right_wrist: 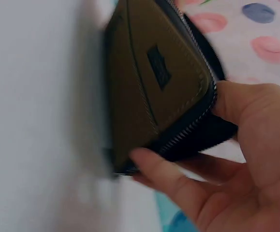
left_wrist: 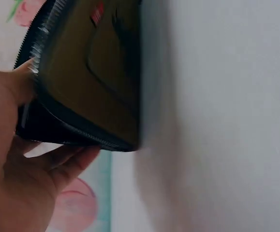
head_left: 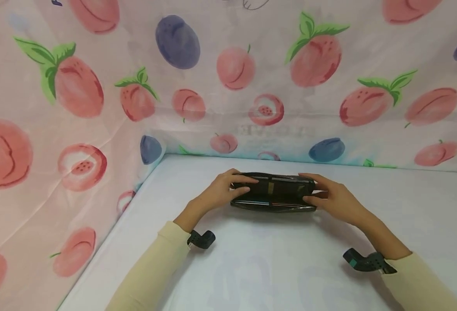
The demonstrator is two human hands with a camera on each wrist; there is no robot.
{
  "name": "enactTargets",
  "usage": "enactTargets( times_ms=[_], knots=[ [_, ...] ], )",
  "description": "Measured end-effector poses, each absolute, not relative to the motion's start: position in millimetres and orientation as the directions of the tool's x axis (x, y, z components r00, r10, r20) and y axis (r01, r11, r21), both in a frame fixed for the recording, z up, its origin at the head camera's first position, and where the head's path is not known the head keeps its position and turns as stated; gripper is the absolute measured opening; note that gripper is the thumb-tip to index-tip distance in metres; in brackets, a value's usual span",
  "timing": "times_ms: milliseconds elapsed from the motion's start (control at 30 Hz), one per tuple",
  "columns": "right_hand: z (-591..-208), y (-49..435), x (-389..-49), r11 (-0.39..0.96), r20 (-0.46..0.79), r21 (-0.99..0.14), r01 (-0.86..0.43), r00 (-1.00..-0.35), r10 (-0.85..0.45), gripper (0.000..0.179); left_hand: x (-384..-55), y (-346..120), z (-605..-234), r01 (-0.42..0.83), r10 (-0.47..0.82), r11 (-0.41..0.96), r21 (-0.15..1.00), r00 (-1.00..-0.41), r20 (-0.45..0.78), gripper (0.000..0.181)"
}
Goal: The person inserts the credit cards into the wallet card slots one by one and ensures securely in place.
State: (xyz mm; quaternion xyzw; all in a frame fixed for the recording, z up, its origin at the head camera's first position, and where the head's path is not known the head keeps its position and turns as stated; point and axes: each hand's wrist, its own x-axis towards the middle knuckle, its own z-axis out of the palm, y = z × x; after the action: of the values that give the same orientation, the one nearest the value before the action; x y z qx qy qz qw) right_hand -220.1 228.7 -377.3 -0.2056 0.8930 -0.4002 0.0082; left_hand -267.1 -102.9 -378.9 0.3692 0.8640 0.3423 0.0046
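Note:
A dark zip-around wallet (head_left: 286, 198) stands at the middle of the white table, its mouth unzipped and spread toward the head camera. Card edges or slots show inside, along with a small yellowish patch. My left hand (head_left: 220, 188) grips the left end, thumb and fingers at the zipped edge. At the other end, my right hand (head_left: 341, 198) holds the wallet the same way. The left wrist view shows the brown outer face of the wallet (left_wrist: 77, 72) with a red tag. A dark label sits on the wallet's face (right_wrist: 178, 92) in the right wrist view.
A white cloth-covered table (head_left: 267, 268) lies under the hands. Behind it and at the left hangs a pink curtain (head_left: 205, 77) printed with fruit. Black wrist cameras (head_left: 203, 239) are strapped to both forearms, below cream sleeves.

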Motion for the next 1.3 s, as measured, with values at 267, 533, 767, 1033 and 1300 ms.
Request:
enactTargets(
  times_ms=[267, 533, 767, 1033, 1300],
  knots=[
    [-358, 236, -209, 0.486, -0.176, -0.872, -0.059, -0.888, -0.425, 0.062, -252, -107, -369, 0.468, 0.669, 0.444, 0.764, -0.74, 0.064, 0.042],
    [-359, 233, -206, 0.514, -0.108, -0.846, -0.142, -0.898, -0.427, 0.054, -244, -111, -369, 0.397, 0.678, 0.443, 0.804, -0.735, -0.01, 0.072],
    [-378, 234, -210, 0.545, 0.085, -0.779, -0.31, -0.913, -0.399, 0.047, -242, -106, -382, 0.36, 0.56, 0.451, 0.816, -0.827, 0.055, 0.073],
    [-388, 233, -217, 0.582, 0.165, -0.745, -0.328, -0.935, -0.315, 0.048, -249, -98, -391, 0.288, 0.432, 0.415, 0.863, -0.897, 0.091, 0.06],
    [-398, 229, -227, 0.632, 0.182, -0.707, -0.316, -0.946, -0.27, 0.045, -257, -90, -401, 0.272, 0.362, 0.486, 0.831, -0.928, 0.092, 0.048]
  ],
)
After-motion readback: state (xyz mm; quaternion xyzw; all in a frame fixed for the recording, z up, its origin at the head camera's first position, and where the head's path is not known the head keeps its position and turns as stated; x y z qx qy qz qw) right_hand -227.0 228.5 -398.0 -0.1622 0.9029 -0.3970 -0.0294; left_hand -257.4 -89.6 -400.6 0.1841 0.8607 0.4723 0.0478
